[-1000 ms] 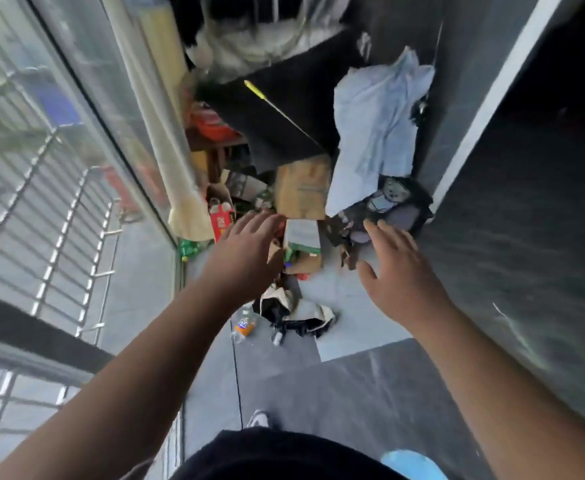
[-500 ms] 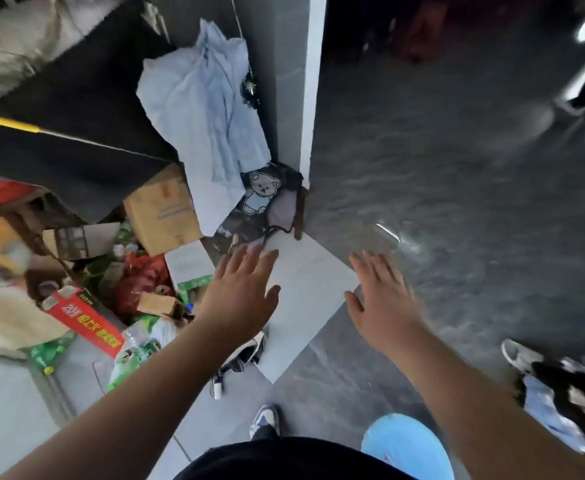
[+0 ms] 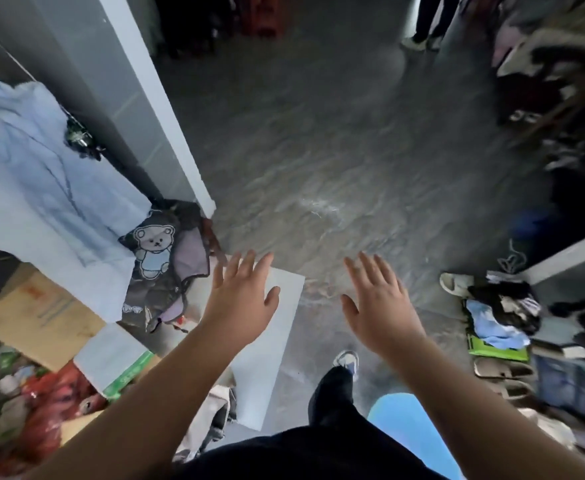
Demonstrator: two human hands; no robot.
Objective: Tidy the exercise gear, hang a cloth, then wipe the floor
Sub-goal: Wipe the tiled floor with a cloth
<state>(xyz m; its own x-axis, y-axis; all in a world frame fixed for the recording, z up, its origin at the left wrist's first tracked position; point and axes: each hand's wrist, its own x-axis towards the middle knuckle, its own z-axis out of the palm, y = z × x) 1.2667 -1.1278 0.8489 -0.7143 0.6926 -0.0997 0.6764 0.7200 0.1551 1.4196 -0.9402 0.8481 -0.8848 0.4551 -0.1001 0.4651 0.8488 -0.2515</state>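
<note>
Left hand [image 3: 241,299] and right hand [image 3: 377,306]: both spread flat, fingers straight, holding nothing.
Both hover over the grey floor [image 3: 318,150], apart from each other. Light-blue cloth [image 3: 35,188] draped at 9 o'clock, beside the white post [image 3: 166,116]; bear-print garment [image 3: 159,261] just below it.

The heap of dark clothes and bags [image 3: 557,109] at far right is smeared beyond telling apart. The pale blue cloth [image 3: 24,188] is cut off at the left edge. The left forearm [image 3: 138,403] hides part of the white flat sheet [image 3: 267,358].
</note>
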